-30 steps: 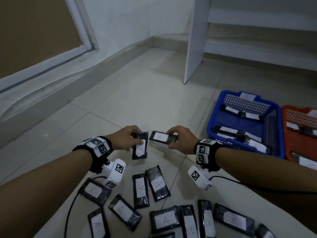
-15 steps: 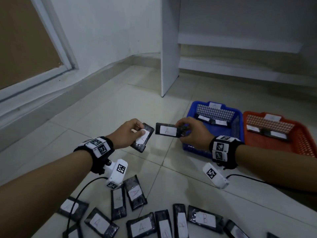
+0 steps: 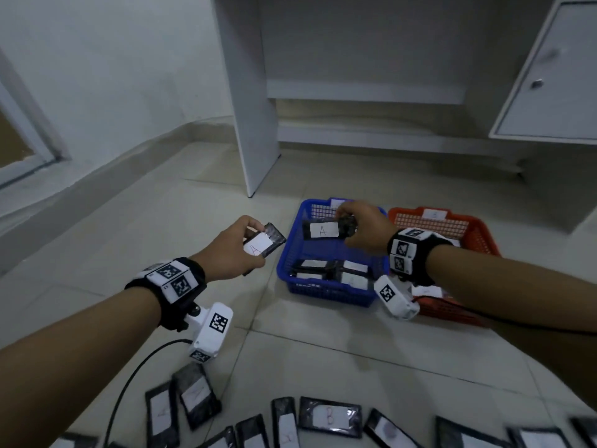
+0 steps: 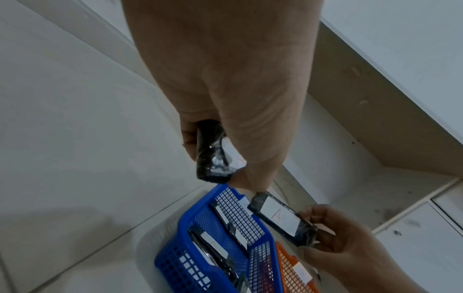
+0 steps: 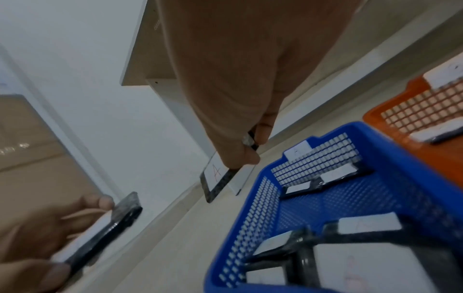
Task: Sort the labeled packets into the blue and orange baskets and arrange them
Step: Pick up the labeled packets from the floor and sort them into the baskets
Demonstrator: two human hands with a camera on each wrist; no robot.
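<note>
My right hand [image 3: 361, 227] pinches a black packet [image 3: 323, 229] with a white label marked A, held above the far half of the blue basket [image 3: 290, 253]. My left hand [image 3: 239, 247] grips a second A packet [image 3: 265, 242] just left of that basket's rim. In the left wrist view the left packet [image 4: 215, 156] sits between thumb and fingers, and the right packet [image 4: 280, 216] hangs over the blue basket [image 4: 200, 234]. The right wrist view shows the right packet [image 5: 216, 178] and blue basket [image 5: 375, 158]. Several packets lie inside it. The orange basket [image 3: 452, 221] stands to its right, also holding packets.
Several more labeled packets [image 3: 329, 415] lie scattered on the tiled floor near me, one marked B. A white desk panel [image 3: 248, 92] stands beyond the baskets, with a cabinet door [image 3: 549, 76] at the right. A wall and door frame run along the left.
Both hands have carried their A packets away from the floor pile toward the baskets. The right packet has gone from beside the blue basket to above its inside.
</note>
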